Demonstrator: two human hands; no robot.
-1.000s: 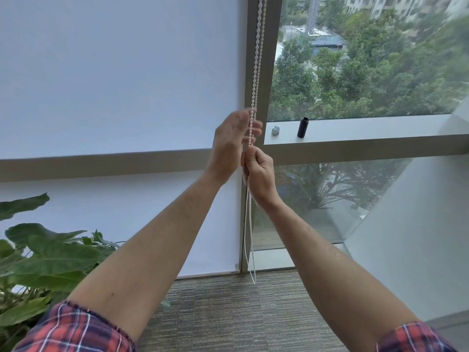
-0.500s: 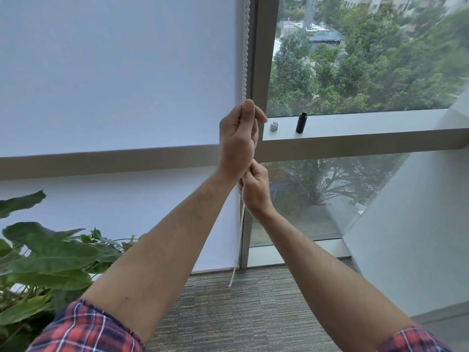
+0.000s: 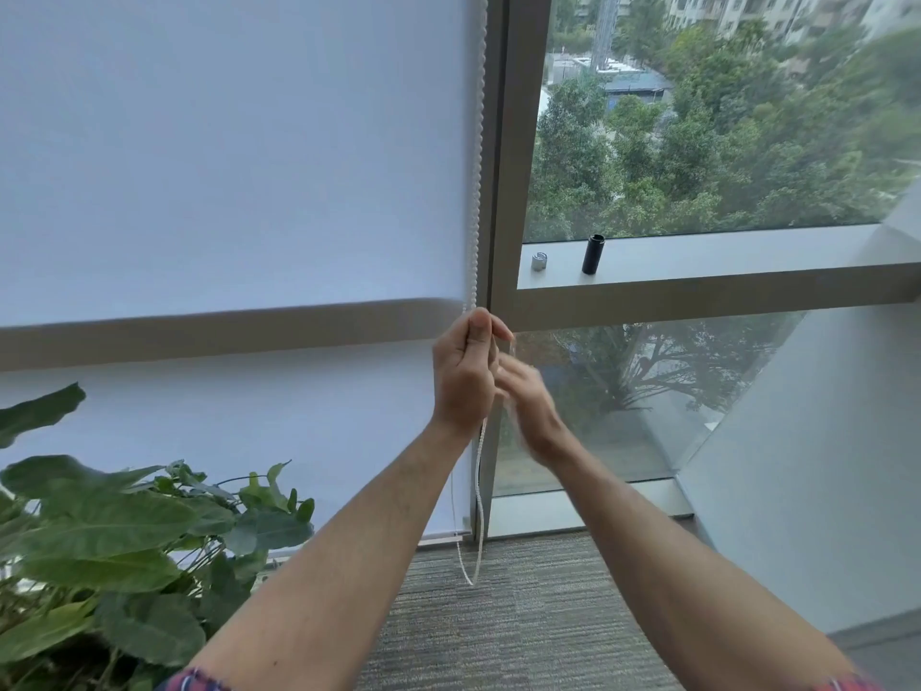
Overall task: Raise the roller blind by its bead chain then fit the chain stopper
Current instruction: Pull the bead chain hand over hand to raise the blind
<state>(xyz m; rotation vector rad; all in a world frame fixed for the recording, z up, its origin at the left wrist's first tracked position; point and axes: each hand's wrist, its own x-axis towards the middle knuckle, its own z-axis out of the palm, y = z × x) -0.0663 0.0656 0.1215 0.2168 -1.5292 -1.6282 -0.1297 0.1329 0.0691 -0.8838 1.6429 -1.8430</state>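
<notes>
The white bead chain (image 3: 479, 142) hangs along the right edge of the roller blind (image 3: 234, 157), just beside the window frame (image 3: 503, 142). The left hand (image 3: 466, 376) has its grip closed around the chain, with the fingers curled on it, a little below the horizontal bar of the frame. Under this hand the chain falls down in a loop that ends near the carpet (image 3: 523, 615). The right hand (image 3: 528, 406) is just beside the left one, but it is blurred, so one cannot tell if its grip is apart or closed on the chain. On the window ledge (image 3: 722, 251) stand a small silver piece (image 3: 538, 261) and a black cylinder (image 3: 593, 254), well apart from both hands. A green plant (image 3: 114, 541) is at the lower left.
</notes>
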